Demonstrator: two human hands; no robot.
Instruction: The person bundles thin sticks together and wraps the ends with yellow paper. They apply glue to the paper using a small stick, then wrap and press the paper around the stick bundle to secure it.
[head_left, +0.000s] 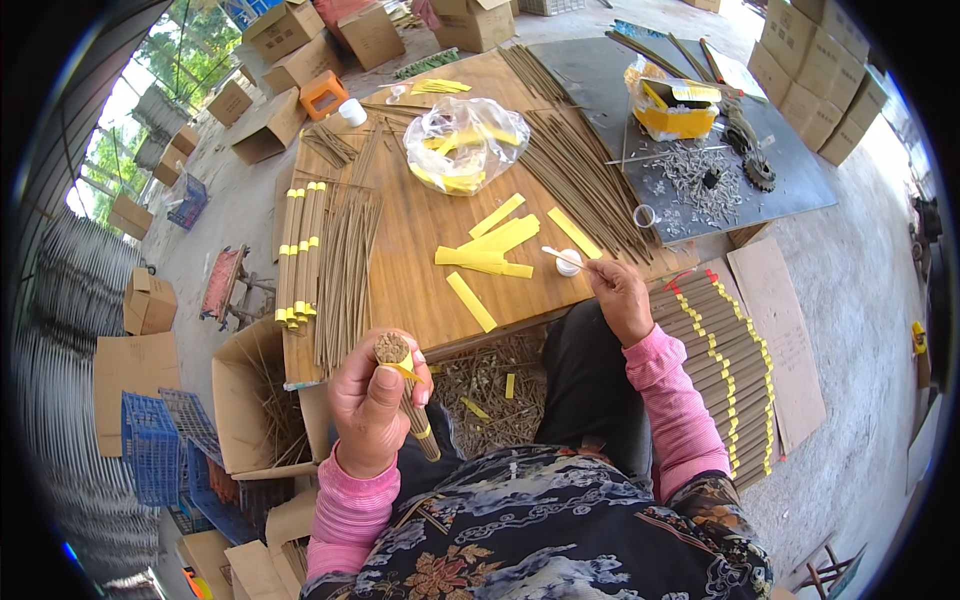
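Observation:
My left hand (375, 401) grips a bundle of thin brown incense sticks (415, 412), its end turned up, with a yellow paper strip (399, 367) around the top and one end of the strip loose. My right hand (621, 296) pinches a small flat spatula (564, 257) over a small white pot (568, 262) near the table's front edge. Several yellow paper strips (495, 244) lie spread on the wooden table (412, 292). Loose sticks (345, 262) and banded bundles (301, 255) lie at the table's left side. More loose sticks (581, 176) lie to the right.
A plastic bag of yellow strips (465, 146) rests farther back. The grey board (787, 180) holds a yellow box (675, 112) and scattered small bits. Banded bundles (716, 375) lie low at the right. An open carton (255, 397) stands left of my legs; debris covers the floor below.

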